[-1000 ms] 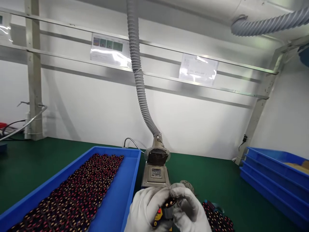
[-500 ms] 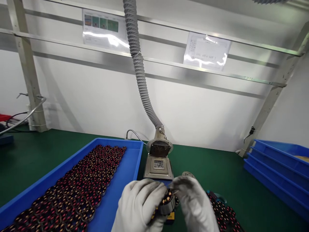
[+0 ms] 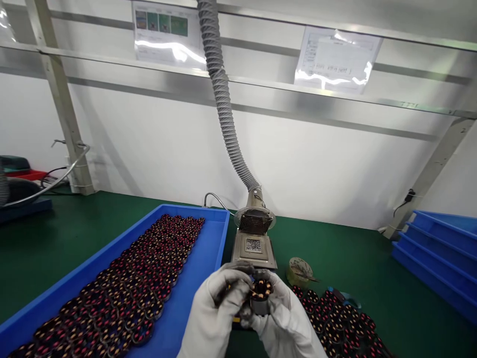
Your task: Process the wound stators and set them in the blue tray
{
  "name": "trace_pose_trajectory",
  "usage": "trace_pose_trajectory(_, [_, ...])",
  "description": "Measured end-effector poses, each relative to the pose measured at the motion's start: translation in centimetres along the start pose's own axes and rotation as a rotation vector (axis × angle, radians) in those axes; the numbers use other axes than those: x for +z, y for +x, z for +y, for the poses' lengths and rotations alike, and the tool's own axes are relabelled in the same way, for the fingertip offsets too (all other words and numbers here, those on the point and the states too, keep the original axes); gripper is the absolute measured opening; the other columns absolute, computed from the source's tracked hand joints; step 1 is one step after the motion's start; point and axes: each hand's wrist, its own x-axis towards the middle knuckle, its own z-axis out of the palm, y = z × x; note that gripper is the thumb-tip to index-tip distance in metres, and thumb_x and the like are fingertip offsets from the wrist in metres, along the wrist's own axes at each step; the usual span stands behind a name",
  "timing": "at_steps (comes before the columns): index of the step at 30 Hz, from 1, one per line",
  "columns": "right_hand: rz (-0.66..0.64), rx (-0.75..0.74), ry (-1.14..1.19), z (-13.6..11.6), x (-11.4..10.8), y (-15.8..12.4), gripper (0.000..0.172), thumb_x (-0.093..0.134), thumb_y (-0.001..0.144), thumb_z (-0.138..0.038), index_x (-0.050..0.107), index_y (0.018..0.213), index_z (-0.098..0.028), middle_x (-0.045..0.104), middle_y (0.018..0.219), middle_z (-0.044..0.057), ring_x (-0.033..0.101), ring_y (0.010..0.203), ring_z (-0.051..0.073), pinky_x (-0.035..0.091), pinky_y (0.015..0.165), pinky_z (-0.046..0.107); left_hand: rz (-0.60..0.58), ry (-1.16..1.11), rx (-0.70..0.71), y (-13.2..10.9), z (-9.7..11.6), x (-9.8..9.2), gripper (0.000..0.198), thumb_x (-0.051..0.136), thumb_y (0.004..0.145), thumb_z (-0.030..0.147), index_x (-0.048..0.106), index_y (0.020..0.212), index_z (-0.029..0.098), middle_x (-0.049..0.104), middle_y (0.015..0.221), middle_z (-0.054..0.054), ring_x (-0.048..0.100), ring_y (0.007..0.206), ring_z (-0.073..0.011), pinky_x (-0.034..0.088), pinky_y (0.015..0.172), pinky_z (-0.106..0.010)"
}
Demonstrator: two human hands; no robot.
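Note:
Both hands wear white gloves with dark, soiled fingertips. Between them, near the bottom middle, is an upright small round coil part (image 3: pixel 261 297) with a grey metal ring and copper-coloured windings inside. My right hand (image 3: pixel 286 313) wraps its fingers round the part from the right and behind. At its left edge, my left hand (image 3: pixel 219 303) has thumb and fingers pinched together near the top of the windings; whatever lies in that pinch is too small to make out. A bit of a yellow object shows beneath the hands.
A long blue tray (image 3: pixel 219 238) at left holds many similar coils (image 3: pixel 141 278). Ahead stands a metal device (image 3: pixel 254 248) under a grey hose (image 3: pixel 223 99). To the right are a round tin (image 3: pixel 298 271), more coils (image 3: pixel 341 323) and stacked blue trays (image 3: pixel 436 258).
The view has shifted, exposing the round tin and more coils at right. My right hand has come round behind the coil, and my left hand has moved from holding it to pinching at its edge.

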Motion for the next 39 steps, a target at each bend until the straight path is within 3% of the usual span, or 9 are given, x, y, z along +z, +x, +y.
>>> trace_pose_trajectory(3, [-0.07,0.075,0.051,-0.6,0.3,-0.6,0.037,0.077,0.061,-0.036,0.067,0.093,-0.022,0.071,0.081,0.004,0.067,0.066,0.016,0.053,0.059,0.026,0.081,-0.022,-0.105,0.3,0.7,-0.6,0.011,0.054,0.085,0.027,0.065,0.085,0.028,0.066,0.093,0.003,0.061,0.09,-0.0162,0.048,0.081,-0.021])
trace_pose_trajectory(7, [-0.027,0.013,0.003,-0.8,0.1,-0.5,0.026,0.07,0.069,-0.039,0.068,0.09,-0.024,0.071,0.088,0.004,0.067,0.078,0.018,0.054,0.07,0.033,-0.302,0.203,-0.034,0.5,1.2,-1.0,0.051,0.071,0.066,0.022,0.056,0.113,0.036,0.057,0.12,0.002,0.049,0.112,-0.0225,0.04,0.097,-0.031])
trace_pose_trajectory(9, [-0.008,0.003,-0.037,-0.6,-0.1,-0.3,0.021,0.07,0.07,-0.036,0.069,0.087,-0.024,0.071,0.09,0.004,0.066,0.081,0.02,0.054,0.073,0.035,-0.358,0.198,0.079,0.6,0.9,-0.7,0.05,0.068,0.068,0.016,0.057,0.112,0.037,0.058,0.118,0.002,0.053,0.108,-0.0218,0.043,0.094,-0.031])
trace_pose_trajectory(13, [-0.002,0.054,-0.09,0.0,-0.3,0.0,0.027,0.075,0.065,-0.029,0.068,0.09,-0.02,0.071,0.083,0.007,0.067,0.072,0.022,0.054,0.067,0.037,-0.174,-0.02,0.104,0.6,0.2,-0.1,0.015,0.063,0.076,0.016,0.07,0.081,0.028,0.069,0.087,0.0,0.063,0.083,-0.0196,0.053,0.077,-0.026])
trace_pose_trajectory(17, [-0.011,0.124,-0.011,0.1,-0.4,0.1,0.037,0.079,0.059,-0.03,0.066,0.092,-0.018,0.071,0.077,0.007,0.068,0.066,0.02,0.054,0.066,0.035,0.149,-0.148,-0.049,0.8,0.5,-0.8,0.01,0.061,0.08,0.022,0.068,0.074,0.026,0.069,0.079,0.003,0.064,0.079,-0.016,0.052,0.073,-0.019])
trace_pose_trajectory(23, [0.051,0.052,0.018,0.6,-0.3,0.6,0.032,0.078,0.062,-0.026,0.066,0.091,-0.019,0.071,0.087,0.007,0.067,0.075,0.018,0.053,0.066,0.029,-0.169,-0.062,-0.124,0.7,1.4,-0.3,0.02,0.068,0.067,0.015,0.071,0.082,0.028,0.068,0.094,0.0,0.062,0.091,-0.019,0.05,0.08,-0.021])
trace_pose_trajectory(31, [-0.046,0.118,0.042,0.2,-0.5,0.1,0.034,0.073,0.064,-0.041,0.065,0.09,-0.022,0.069,0.082,0.005,0.065,0.069,0.019,0.052,0.063,0.033,0.175,-0.098,-0.058,0.7,1.1,-0.8,0.013,0.06,0.076,0.017,0.068,0.072,0.027,0.068,0.08,0.003,0.063,0.081,-0.0161,0.051,0.076,-0.021])
trace_pose_trajectory(37, [-0.026,0.075,0.062,0.5,-0.8,-0.5,0.026,0.063,0.074,-0.045,0.066,0.092,-0.026,0.068,0.099,0.004,0.064,0.085,0.021,0.051,0.075,0.039,-0.341,0.343,0.042,0.3,0.8,-1.1,0.067,0.068,0.061,0.005,0.051,0.116,0.04,0.054,0.122,0.005,0.046,0.114,-0.0212,0.039,0.098,-0.035])
trace_pose_trajectory(39, [-0.007,0.069,0.066,0.7,-1.1,-0.4,0.024,0.063,0.074,-0.045,0.067,0.09,-0.027,0.067,0.101,0.003,0.064,0.088,0.021,0.051,0.076,0.039,-0.366,0.334,0.157,0.4,0.5,-0.6,0.059,0.068,0.067,0.009,0.052,0.115,0.039,0.057,0.117,0.003,0.049,0.11,-0.0207,0.042,0.095,-0.035])
